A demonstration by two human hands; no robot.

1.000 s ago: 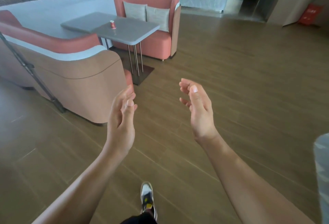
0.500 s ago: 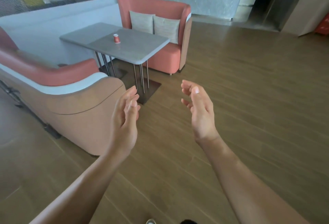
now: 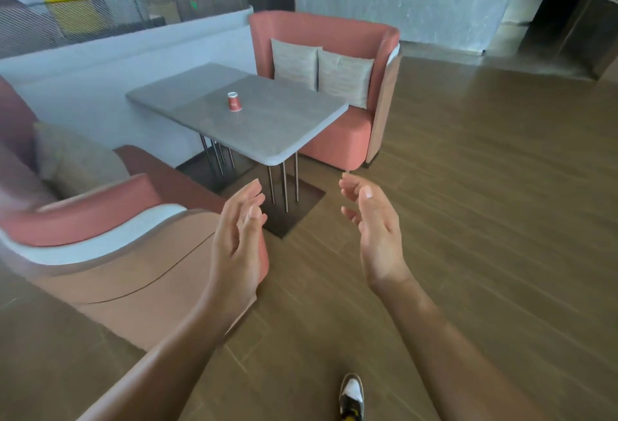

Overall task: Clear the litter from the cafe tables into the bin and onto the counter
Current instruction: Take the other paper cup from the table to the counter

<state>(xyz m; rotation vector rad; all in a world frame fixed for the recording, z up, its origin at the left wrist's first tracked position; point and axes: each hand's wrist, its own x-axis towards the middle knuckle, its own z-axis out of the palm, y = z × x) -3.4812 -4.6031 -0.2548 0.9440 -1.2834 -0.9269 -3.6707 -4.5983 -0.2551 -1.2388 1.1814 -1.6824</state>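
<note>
**Step in hand (judged):** approach to the bench (image 3: 274,133) to pick up the cup (image 3: 234,101). Nothing is in contact yet.

**Hand state:** The left hand (image 3: 239,240) and the right hand (image 3: 376,233) are raised side by side, palms facing each other. The fingers (image 3: 250,191) of the left hand are nearly straight. Those of the right hand (image 3: 351,183) are loosely curled. Neither hand holds anything.

**Location of the task item:** The red cup stands alone on the bench. It is ahead of the left fingers and well apart from them, beyond the bench's near corner.

**Recommended procedure:**
1. Approach over the open floor (image 3: 485,220) on the right-fingers side. The near seat (image 3: 117,253) lies just beside the left fingers and blocks a direct line.
2. Stop at the near corner of the bench and reach with one hand.
3. Grip the cup round its wall with light pressure, as a paper wall would probably crush.
4. Carry it level until the contents have been checked.

**Containers:** The inside of the cup is not visible, so it cannot be told whether it holds liquid. No bin is in view. The rear bench (image 3: 401,16), far ahead of the right fingers, carries small items too blurred to identify.
</note>
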